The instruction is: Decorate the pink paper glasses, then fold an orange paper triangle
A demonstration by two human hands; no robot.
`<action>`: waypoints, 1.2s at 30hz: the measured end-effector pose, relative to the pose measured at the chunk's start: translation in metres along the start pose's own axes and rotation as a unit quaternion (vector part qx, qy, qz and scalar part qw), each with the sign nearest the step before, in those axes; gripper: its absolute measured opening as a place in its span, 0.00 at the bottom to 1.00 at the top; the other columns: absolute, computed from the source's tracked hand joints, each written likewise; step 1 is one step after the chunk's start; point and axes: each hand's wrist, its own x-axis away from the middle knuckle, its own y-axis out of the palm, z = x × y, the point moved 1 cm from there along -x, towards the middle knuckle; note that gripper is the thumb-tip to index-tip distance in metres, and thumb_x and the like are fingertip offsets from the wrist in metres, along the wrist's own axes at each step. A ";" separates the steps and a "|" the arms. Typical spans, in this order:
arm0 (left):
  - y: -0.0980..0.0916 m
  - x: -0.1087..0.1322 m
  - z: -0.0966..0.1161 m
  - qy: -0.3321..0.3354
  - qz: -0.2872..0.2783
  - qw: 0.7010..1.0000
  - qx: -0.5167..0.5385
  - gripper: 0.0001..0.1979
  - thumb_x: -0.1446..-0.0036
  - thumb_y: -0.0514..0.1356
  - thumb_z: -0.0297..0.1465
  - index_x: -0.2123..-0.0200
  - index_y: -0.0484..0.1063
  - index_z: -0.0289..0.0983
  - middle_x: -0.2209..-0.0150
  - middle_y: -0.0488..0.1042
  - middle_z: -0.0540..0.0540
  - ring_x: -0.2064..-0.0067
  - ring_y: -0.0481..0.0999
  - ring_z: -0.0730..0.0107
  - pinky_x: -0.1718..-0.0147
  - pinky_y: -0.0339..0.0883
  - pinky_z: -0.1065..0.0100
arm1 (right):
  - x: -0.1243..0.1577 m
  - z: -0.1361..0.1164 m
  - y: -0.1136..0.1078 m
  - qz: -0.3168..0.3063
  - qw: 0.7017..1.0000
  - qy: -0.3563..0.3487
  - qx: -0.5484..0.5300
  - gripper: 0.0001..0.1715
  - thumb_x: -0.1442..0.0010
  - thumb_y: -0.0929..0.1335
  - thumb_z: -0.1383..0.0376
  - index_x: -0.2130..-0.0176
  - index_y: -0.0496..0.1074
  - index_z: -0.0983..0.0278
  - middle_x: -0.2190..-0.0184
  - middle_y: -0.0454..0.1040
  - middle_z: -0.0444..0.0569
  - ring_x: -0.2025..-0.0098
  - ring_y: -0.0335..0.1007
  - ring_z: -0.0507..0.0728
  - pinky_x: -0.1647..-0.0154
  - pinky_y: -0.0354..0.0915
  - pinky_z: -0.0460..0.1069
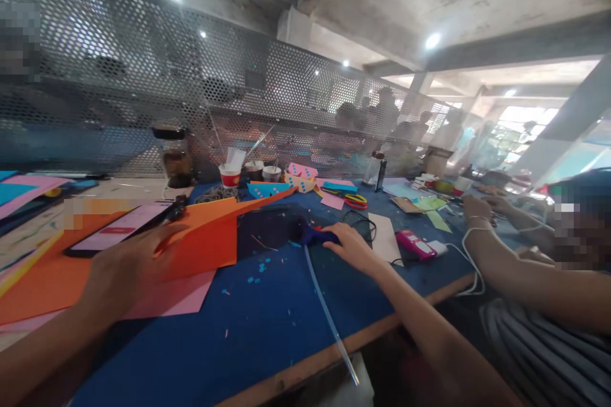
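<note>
My left hand [136, 267], somewhat blurred, pinches the edge of an orange paper sheet [214, 235]. One strip of the sheet is lifted and points to the right. Under it lies pink paper [186, 296], and a phone [121, 229] with a lit screen rests on the orange paper beside the hand. My right hand [351, 245] has its fingers closed around a dark blue glue gun [312, 233], low over the blue table. A long clear glue stick [329, 311] trails from the gun past the table's front edge. The gun's nozzle is too dark to make out.
Small blue paper scraps [258, 272] dot the blue tabletop [191, 362]. Behind stand a red paper cup [230, 176], a dark-lidded jar [172, 156] and a perforated metal screen [267, 89]. A pink device [416, 246] with a white cable lies right, near another person's arm [515, 267].
</note>
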 end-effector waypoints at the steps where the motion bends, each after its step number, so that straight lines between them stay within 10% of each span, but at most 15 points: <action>1: 0.000 -0.001 0.000 -0.004 -0.002 1.000 -0.004 0.26 0.26 0.44 0.47 0.40 0.77 0.51 0.50 0.88 0.52 0.51 0.85 0.54 0.56 0.73 0.61 | 0.000 0.000 0.002 0.000 1.000 -0.001 0.005 0.19 0.30 0.75 0.64 0.41 0.79 0.61 0.46 0.83 0.56 0.43 0.79 0.65 0.39 0.71 0.60; 12: 0.001 -0.004 -0.012 -0.016 -0.020 0.999 -0.034 0.30 0.27 0.41 0.50 0.35 0.75 0.55 0.67 0.84 0.52 0.62 0.81 0.53 0.61 0.68 0.61 | 0.011 0.030 -0.024 0.075 0.995 0.038 0.054 0.17 0.27 0.71 0.67 0.41 0.80 0.63 0.45 0.82 0.58 0.41 0.77 0.66 0.36 0.70 0.62; 19: -0.002 0.003 -0.002 0.039 0.038 0.999 -0.003 0.32 0.30 0.42 0.45 0.38 0.78 0.42 0.48 0.87 0.43 0.51 0.85 0.48 0.57 0.72 0.58 | 0.013 0.070 -0.035 0.105 0.985 0.110 0.083 0.18 0.29 0.71 0.67 0.41 0.81 0.62 0.43 0.83 0.58 0.41 0.78 0.67 0.35 0.69 0.63; 25: -0.001 0.012 0.004 0.130 0.120 0.983 0.053 0.23 0.27 0.47 0.42 0.44 0.81 0.50 0.48 0.89 0.53 0.55 0.88 0.57 0.63 0.71 0.63 | 0.013 0.090 -0.030 0.093 0.979 0.155 0.094 0.18 0.30 0.72 0.66 0.43 0.83 0.61 0.44 0.84 0.56 0.40 0.77 0.68 0.36 0.67 0.62; 36: 0.009 0.014 -0.003 0.203 0.116 0.969 0.078 0.19 0.24 0.52 0.36 0.42 0.80 0.43 0.43 0.87 0.49 0.51 0.89 0.60 0.60 0.73 0.66 | 0.002 0.047 -0.047 0.152 0.976 0.154 0.041 0.27 0.26 0.65 0.64 0.32 0.73 0.63 0.34 0.75 0.62 0.31 0.67 0.71 0.30 0.62 0.69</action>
